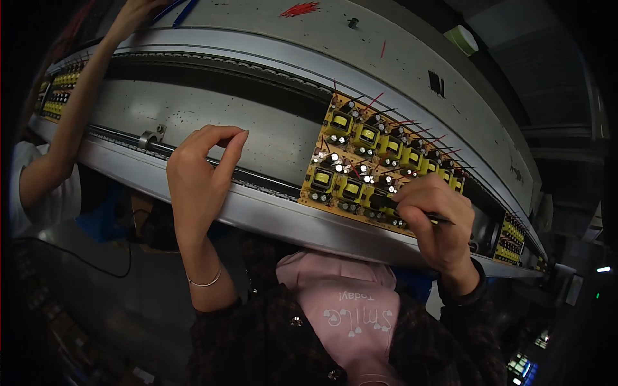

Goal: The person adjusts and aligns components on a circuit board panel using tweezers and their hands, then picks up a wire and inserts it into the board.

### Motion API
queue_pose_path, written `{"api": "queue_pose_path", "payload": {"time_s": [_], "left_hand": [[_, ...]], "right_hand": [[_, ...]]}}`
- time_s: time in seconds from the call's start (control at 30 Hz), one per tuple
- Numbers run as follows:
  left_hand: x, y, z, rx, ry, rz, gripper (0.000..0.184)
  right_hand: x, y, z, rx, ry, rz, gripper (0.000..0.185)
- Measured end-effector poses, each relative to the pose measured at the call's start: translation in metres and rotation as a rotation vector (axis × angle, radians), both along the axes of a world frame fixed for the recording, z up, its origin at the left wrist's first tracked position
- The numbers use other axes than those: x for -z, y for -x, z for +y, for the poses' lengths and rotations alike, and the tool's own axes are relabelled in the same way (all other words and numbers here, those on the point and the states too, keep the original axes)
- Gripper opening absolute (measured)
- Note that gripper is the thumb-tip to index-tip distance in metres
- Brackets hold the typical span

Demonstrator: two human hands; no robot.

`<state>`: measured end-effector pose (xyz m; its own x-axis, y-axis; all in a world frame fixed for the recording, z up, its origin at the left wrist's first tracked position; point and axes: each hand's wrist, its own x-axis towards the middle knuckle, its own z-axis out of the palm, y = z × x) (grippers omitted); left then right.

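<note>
My left hand (203, 172) hovers over the conveyor's near rail, thumb and index finger pinched together; whatever may be between the tips is too small to see. Over the near right part of a yellow-brown circuit board panel (344, 156), my right hand (441, 222) is closed around a thin, dark, stick-like thing (444, 220), whose exact kind I cannot make out. Rows of yellow transformers, silvery round-topped capacitors and upright red and black wires cover the panel. My right fingers hide part of its near row.
Chain rails (283, 183) border the conveyor. On the far ledge lie red wires (300, 9), black wires (436, 82) and a roll of tape (461, 40). Another person's arm (77, 109) reaches across at left. More panels (510, 238) sit at both ends.
</note>
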<state>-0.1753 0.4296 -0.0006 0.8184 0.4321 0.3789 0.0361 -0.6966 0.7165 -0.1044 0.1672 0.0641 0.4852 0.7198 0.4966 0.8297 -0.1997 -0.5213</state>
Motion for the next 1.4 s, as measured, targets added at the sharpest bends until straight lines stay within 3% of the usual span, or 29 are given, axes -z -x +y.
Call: {"api": "queue_pose_path", "payload": {"time_s": [0.2, 0.67, 0.87, 1.2, 1.4], "left_hand": [[-0.003, 0.000, -0.001, -0.007, 0.001, 0.034, 0.013], [-0.009, -0.001, 0.005, -0.023, 0.040, 0.082, 0.014], [-0.010, -0.003, 0.012, 0.000, 0.064, 0.105, 0.015], [-0.011, -0.006, 0.015, 0.007, 0.060, 0.161, 0.017], [-0.010, -0.004, 0.015, -0.010, 0.048, 0.167, 0.018]], "right_hand": [[0.003, -0.001, 0.000, 0.037, 0.144, 0.061, 0.008], [-0.006, 0.009, -0.003, 0.022, 0.046, 0.123, 0.008], [-0.026, 0.007, -0.026, 0.148, -0.082, 0.180, 0.007], [-0.011, 0.000, -0.022, 0.149, 0.171, 0.150, 0.008], [-0.017, 0.012, -0.031, 0.136, 0.057, 0.199, 0.009]]}}
